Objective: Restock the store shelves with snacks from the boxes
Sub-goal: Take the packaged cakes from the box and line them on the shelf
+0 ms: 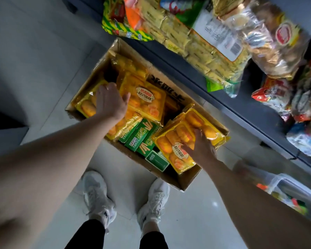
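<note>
An open cardboard box point(180, 178) stands on the floor in front of my feet, filled with yellow packs of small cakes and green stick-biscuit boxes point(142, 139). My left hand point(110, 101) reaches into the box's far left and lies over a yellow cake pack point(87, 106), fingers curling at its edge. Beside it a second yellow pack point(145, 97) lies tilted. My right hand point(199, 148) rests on the yellow cake pack point(176, 141) at the box's right side, fingers spread over its top.
Dark shelves point(241, 108) run along the right, loaded with bagged snacks: green-yellow bags point(122, 24), a long pack of yellow biscuits point(201, 49), clear bags of pastries point(276, 44). A clear plastic bin point(293, 191) stands at lower right. My white shoes point(97, 196) stand on grey tiles.
</note>
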Demonstrator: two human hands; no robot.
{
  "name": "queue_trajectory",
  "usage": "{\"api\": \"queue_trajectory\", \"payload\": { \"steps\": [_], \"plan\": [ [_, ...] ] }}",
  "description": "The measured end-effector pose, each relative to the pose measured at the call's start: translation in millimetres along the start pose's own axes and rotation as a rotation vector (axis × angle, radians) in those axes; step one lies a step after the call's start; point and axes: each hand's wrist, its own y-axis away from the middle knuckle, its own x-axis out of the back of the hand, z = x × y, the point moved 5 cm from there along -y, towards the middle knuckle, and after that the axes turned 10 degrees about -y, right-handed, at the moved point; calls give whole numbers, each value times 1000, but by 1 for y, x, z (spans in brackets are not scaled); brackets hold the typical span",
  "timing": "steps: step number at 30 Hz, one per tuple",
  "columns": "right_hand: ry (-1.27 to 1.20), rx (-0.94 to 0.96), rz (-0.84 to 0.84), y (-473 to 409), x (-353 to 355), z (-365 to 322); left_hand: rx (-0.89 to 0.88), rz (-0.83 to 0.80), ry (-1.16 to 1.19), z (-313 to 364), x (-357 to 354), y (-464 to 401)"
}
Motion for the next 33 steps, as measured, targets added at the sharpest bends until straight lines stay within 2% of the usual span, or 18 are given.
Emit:
{"api": "queue_trajectory", "payload": {
  "steps": [3, 6, 8, 10, 12, 16, 19, 21, 27, 33],
  "plan": [
    [-67, 2, 15, -8, -13, 7, 42, -89, -107, 5, -12, -18],
    [-78, -11, 5, -10, -21, 14, 142, -196, -67, 6, -17, -24],
    [-74, -35, -60, -10, -27, 17, 210, -306, 18, 4, -19, -26],
    [-103, -67, -110, -6, -25, 17, 264, -403, 211, 5, -20, -21],
    [-126, -65, -111, 2, -21, 12, 248, -443, 354, 12, -17, -9],
    [-114, -112, -132, 31, -4, -2, 57, -370, 229, 21, 12, 22],
    [-215, -189, -96, 64, 21, -12, -45, -271, 51, 15, 51, 56],
    [-263, -197, -56, 91, 44, -22, -84, -222, 13, 11, 83, 83],
    [-264, -8, 82, 195, 128, -72, -161, -156, 46, -1, 194, 162],
    [-264, 125, 153, 304, 216, -129, -259, -155, -29, -15, 325, 221]
  ]
}}
